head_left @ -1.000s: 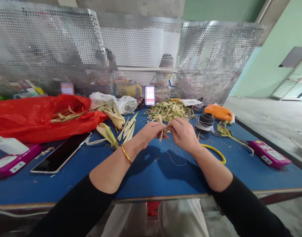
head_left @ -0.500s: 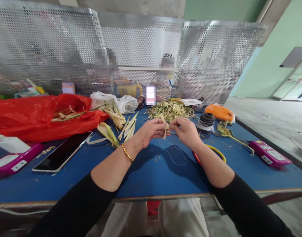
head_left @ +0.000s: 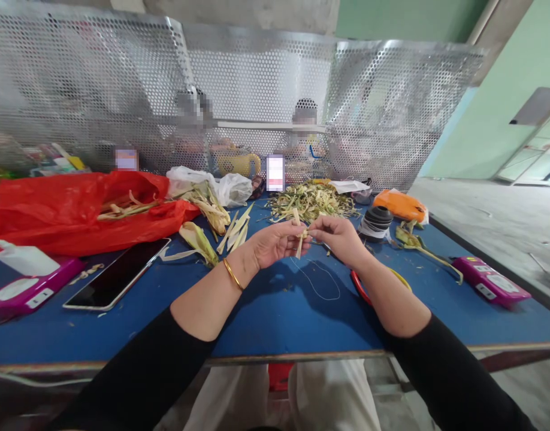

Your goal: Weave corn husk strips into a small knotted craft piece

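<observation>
A small piece made of pale husk strips point(head_left: 298, 246) is pinched between the thumb and fingers of my left hand point(head_left: 276, 244). My right hand point(head_left: 338, 237) is closed at the right side of that piece, thumb and forefinger together on its edge; whether they hold husk or thread is too small to tell. A thin white thread point(head_left: 322, 297) loops down from the piece onto the blue table point(head_left: 275, 326). Behind my hands lies a heap of shredded husk point(head_left: 313, 200). Loose husk leaves point(head_left: 236, 232) and a greenish husk point(head_left: 198, 242) rest to the left.
At the left are a red plastic bag point(head_left: 77, 209), a black phone point(head_left: 117, 275) and a purple device point(head_left: 36, 287). To the right are a black-and-white spool point(head_left: 375, 223), an orange packet point(head_left: 401, 205), another purple device point(head_left: 490, 280) and red-yellow handles point(head_left: 360, 287). A perforated metal screen point(head_left: 257, 78) stands behind.
The husk piece has tilted more upright in my left hand. My right hand has shifted slightly down, its fingers still at the piece. The thread loop has moved a little.
</observation>
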Available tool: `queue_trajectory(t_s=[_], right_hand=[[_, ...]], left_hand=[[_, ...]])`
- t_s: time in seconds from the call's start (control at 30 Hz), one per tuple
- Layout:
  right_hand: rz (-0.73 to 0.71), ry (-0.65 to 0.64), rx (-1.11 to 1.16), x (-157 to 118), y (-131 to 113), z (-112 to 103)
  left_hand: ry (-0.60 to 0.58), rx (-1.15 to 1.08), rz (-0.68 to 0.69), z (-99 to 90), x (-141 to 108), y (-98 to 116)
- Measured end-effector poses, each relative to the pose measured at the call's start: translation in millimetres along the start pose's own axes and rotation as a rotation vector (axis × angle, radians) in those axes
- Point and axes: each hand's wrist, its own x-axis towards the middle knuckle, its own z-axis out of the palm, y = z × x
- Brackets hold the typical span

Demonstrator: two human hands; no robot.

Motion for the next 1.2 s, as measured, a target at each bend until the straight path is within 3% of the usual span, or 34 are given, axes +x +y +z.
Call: queue_trajectory(t_s=[0.27,0.47,0.77,1.03,1.2], right_hand=[[-0.038,0.065,-0.169,-3,-6,5],[0.009,0.063,-0.160,-2,-5,5],[-0.039,0.106,-0.359,-4,-3,7],[-0.029,0.114,-0.370,-3,-2,6],[-0.025,0.120,-0.394,-3,-2,8]], left_hand=[[0.088,0.048,0.024,4.7,0,0],[0.206,0.229,0.181,11.0,1,-1],[0.216,0.270,0.149,9.7,0,-2],[0.187,0.266,0.148,8.3,-1,1],[0.268,0.306,0.188,12.6,2,-3]])
